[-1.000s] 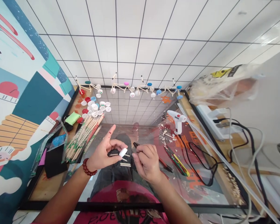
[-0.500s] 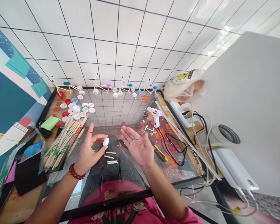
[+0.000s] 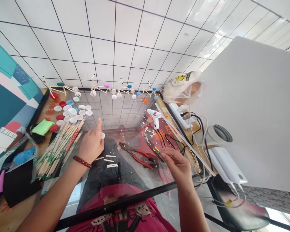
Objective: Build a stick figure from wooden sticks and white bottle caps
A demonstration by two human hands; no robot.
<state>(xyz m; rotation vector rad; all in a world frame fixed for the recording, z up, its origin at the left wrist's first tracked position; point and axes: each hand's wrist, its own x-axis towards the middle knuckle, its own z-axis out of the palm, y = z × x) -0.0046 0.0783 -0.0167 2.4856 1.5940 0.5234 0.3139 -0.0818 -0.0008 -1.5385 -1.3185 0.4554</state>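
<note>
- White plastic bottle cap (image 3: 102, 135) sits at about 1 o'clock from our left hand (image 3: 93, 145). It seems pinched between thumb and curled fingers, but the hand partly hides the pinch. The index finger (image 3: 99, 122) points straight up.
- We judge the cap light, stiff and a little slippery, so its rim looks like the surest place to take hold.
- Our right hand (image 3: 177, 167) is off at about 3 o'clock from the left, with fingers (image 3: 168, 154) closed in a pinch on a thin striped tool (image 3: 154, 149). Its green and yellow body looks light and narrow, so the middle of the handle seems the steadiest grip.
- Red-handled pliers (image 3: 135, 154) lie open on the glass tabletop between the hands, with short wooden sticks (image 3: 111, 165) at about 7 o'clock from them.
- A white glue gun (image 3: 153, 117) lies at 12 o'clock from the right hand, among scattered wood shavings (image 3: 145, 129).
- A bundle of wooden sticks (image 3: 58, 151) and a heap of bottle caps (image 3: 72, 111) sit at about 10 o'clock from the left hand.
- A red bead bracelet (image 3: 82, 162) circles our left wrist.
</note>
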